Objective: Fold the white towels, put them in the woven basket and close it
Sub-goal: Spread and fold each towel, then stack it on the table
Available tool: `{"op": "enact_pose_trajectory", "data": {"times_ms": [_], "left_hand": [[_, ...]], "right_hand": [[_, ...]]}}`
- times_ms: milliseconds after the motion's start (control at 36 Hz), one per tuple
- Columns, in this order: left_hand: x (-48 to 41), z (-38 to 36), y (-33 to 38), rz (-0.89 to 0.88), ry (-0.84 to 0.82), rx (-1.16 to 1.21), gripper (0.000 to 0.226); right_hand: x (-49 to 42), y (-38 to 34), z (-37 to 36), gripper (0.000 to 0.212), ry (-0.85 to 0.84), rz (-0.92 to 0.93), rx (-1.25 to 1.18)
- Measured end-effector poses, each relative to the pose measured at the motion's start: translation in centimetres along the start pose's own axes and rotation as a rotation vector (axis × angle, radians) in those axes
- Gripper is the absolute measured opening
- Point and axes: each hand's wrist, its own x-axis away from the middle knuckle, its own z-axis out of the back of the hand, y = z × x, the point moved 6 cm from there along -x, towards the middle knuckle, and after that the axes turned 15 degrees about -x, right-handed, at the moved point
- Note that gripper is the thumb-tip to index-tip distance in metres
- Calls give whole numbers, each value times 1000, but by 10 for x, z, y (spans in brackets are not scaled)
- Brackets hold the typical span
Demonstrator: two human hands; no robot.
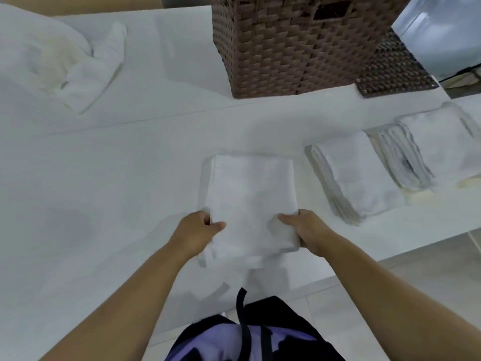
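- The folded towel [251, 201] lies at frame centre, long axis running up-frame; left hand [194, 230] and right hand [303, 231] pinch its near corners
- The woven basket [294, 45] stands straight ahead, top centre; both hands equally near

Folded towel [250, 199] at table [104, 165] near edge, centre (left hand [194, 230], right hand [307, 230] at its near corners). Basket [299, 43] behind it, lid [390, 71] just right of basket. Near stack [359, 175] and far stack [437, 147] right of towel. Unfolded pile [59, 56] back left.
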Motion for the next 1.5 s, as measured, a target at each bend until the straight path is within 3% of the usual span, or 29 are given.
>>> {"op": "enact_pose_trajectory", "data": {"times_ms": [83, 194, 333, 444, 639, 694, 750, 806, 889, 972, 1028, 1111, 1333, 1500], "left_hand": [[-1, -1, 4, -12, -61, 91, 27], [0, 3, -3, 23, -74, 135, 50], [6, -5, -14, -1, -124, 44, 26], [7, -7, -22, -28, -131, 19, 34], [10, -7, -29, -78, -24, -106, 31], [11, -6, -26, -110, 45, -116, 33], [14, -2, -21, -170, 104, -127, 57], [18, 3, -16, -254, 150, -197, 85], [22, 8, -8, -361, 226, -324, 97], [17, 0, -3, -430, 196, -469, 78], [13, -10, -1, -454, 141, -563, 59], [10, -18, 8, -459, 154, -589, 48], [-4, -42, 59, -498, 50, -726, 52], [-17, -48, 93, -503, 0, -668, 49]], "right_hand": [[6, -1, 1, 12, -8, -12, -78], [9, 6, 5, 21, -20, -47, -36], [7, 31, 5, 23, -31, -47, 195], [10, 37, 0, 14, 8, 45, 389], [19, 35, -8, 29, 90, 133, 712], [21, 33, -8, 60, 139, 175, 730], [25, 28, -11, 92, 170, 281, 748], [30, 22, -19, 105, 152, 406, 916], [28, 26, -35, 88, 12, 505, 1220], [23, 31, -40, 77, -31, 488, 1330], [20, 30, -39, 76, -24, 476, 1367], [17, 23, -33, 76, -13, 455, 1440], [-4, -7, 15, 83, 33, 387, 1585], [-17, -43, 49, 84, 33, 414, 1605]]}}
